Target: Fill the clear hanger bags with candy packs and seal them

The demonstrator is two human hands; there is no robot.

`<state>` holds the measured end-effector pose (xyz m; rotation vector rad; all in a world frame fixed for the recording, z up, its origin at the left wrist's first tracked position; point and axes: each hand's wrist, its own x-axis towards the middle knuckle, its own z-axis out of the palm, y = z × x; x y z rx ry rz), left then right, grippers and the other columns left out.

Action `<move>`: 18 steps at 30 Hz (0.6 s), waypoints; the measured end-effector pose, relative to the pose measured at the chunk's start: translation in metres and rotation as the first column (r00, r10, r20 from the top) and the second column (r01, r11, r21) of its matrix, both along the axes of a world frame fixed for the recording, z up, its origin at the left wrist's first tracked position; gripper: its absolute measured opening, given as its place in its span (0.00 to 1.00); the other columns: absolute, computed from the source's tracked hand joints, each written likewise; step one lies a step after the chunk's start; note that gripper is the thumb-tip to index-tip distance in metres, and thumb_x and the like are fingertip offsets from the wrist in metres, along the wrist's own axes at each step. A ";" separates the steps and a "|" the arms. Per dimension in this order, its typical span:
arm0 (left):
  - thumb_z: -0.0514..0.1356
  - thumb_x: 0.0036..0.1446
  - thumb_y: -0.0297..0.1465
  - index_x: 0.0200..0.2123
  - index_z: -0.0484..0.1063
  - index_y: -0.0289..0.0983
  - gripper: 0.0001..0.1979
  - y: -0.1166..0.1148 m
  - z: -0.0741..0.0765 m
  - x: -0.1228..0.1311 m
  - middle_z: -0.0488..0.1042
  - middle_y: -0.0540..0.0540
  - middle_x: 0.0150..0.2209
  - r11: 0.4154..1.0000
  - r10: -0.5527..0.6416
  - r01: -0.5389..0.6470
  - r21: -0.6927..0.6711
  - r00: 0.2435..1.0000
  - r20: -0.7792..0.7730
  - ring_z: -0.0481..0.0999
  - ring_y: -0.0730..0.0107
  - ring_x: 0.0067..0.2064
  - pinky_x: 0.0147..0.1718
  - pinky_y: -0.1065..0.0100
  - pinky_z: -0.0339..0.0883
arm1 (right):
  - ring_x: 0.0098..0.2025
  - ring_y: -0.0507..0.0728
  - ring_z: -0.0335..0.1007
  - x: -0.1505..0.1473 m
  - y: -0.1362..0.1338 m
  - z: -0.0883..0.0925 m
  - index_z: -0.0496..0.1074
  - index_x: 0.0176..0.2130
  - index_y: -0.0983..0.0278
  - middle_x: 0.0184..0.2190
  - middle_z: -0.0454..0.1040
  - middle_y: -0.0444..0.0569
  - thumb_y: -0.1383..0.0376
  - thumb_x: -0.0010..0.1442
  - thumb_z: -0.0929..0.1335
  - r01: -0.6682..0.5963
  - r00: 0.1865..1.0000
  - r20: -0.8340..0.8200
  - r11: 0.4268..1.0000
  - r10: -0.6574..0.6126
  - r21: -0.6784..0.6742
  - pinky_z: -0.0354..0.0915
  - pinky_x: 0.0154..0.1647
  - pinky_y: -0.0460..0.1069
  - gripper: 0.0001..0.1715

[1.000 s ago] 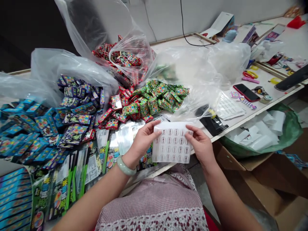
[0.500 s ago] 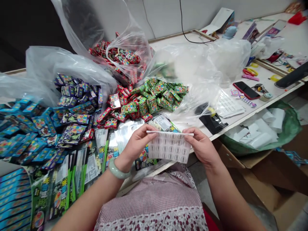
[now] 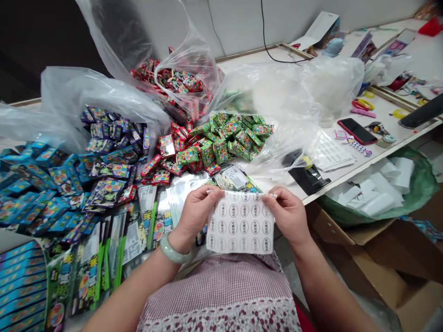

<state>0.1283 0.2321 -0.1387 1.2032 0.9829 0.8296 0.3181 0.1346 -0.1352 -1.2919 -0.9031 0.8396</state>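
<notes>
A sheet of round stickers (image 3: 239, 226), white with rows of printed circles, hangs between my two hands above my lap. My left hand (image 3: 198, 211) pinches its upper left corner, thumb on the printed face. The upper right corner is gripped the same way by my right hand (image 3: 288, 213). Behind the sheet, flat printed packaging bags (image 3: 230, 179) lie along the table edge, partly covered. Just beyond them are loose small green boxes (image 3: 221, 150) and red boxes (image 3: 167, 146).
Blue boxes (image 3: 32, 177) and purple boxes (image 3: 107, 133) pile up on the left. Clear plastic bags (image 3: 277, 87) stand behind. At right lie a black tape dispenser (image 3: 306, 177), more sticker sheets (image 3: 332, 152) and a phone (image 3: 356, 131). A green sack (image 3: 427, 184) of white paper and cardboard boxes (image 3: 377, 263) sit below.
The sticker sheet has tilted so its printed face turns up toward me, and its lower edge has dropped slightly. Both hands keep their pinch on its top corners.
</notes>
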 end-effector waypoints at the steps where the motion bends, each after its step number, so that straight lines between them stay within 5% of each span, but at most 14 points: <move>1: 0.66 0.49 0.37 0.26 0.73 0.36 0.10 0.000 0.000 -0.001 0.70 0.52 0.24 0.999 -0.029 0.028 0.019 1.000 0.011 0.65 0.76 0.24 0.22 0.74 0.58 | 0.25 0.50 0.62 0.001 -0.001 -0.001 0.66 0.24 0.61 0.22 0.67 0.41 0.60 0.57 0.70 0.003 1.000 0.003 1.000 -0.003 0.002 0.60 0.26 0.45 0.14; 4: 0.67 0.49 0.33 0.30 0.74 0.37 0.07 -0.003 0.004 -0.005 0.73 0.50 0.30 0.986 -0.135 0.131 0.103 0.990 0.037 0.70 0.73 0.30 0.28 0.73 0.64 | 0.28 0.51 0.65 0.006 -0.001 -0.004 0.68 0.26 0.61 0.24 0.69 0.42 0.59 0.56 0.71 -0.015 1.000 -0.006 1.000 0.015 -0.011 0.63 0.29 0.46 0.12; 7: 0.65 0.52 0.29 0.30 0.73 0.38 0.03 -0.006 0.011 -0.006 0.72 0.50 0.31 0.968 -0.163 0.155 0.196 0.986 0.027 0.71 0.73 0.33 0.31 0.74 0.66 | 0.31 0.53 0.68 0.013 0.001 -0.003 0.73 0.33 0.61 0.30 0.74 0.44 0.60 0.52 0.74 -0.163 0.987 0.001 0.984 0.163 -0.077 0.64 0.32 0.47 0.09; 12: 0.63 0.54 0.25 0.31 0.75 0.38 0.03 -0.007 0.018 -0.008 0.73 0.48 0.32 0.904 -0.237 0.228 0.362 0.971 -0.019 0.73 0.71 0.36 0.35 0.72 0.67 | 0.34 0.54 0.69 0.016 0.007 0.008 0.74 0.30 0.62 0.29 0.74 0.45 0.64 0.53 0.74 -0.249 0.943 0.208 0.966 0.259 -0.075 0.64 0.38 0.48 0.05; 18: 0.64 0.53 0.25 0.29 0.75 0.38 0.03 -0.005 0.017 -0.012 0.73 0.50 0.30 0.935 -0.167 0.169 0.310 0.985 -0.036 0.71 0.74 0.33 0.31 0.75 0.65 | 0.26 0.51 0.64 0.005 0.005 0.016 0.70 0.25 0.63 0.23 0.70 0.42 0.62 0.55 0.72 -0.213 0.958 0.166 0.968 0.234 -0.134 0.60 0.28 0.46 0.11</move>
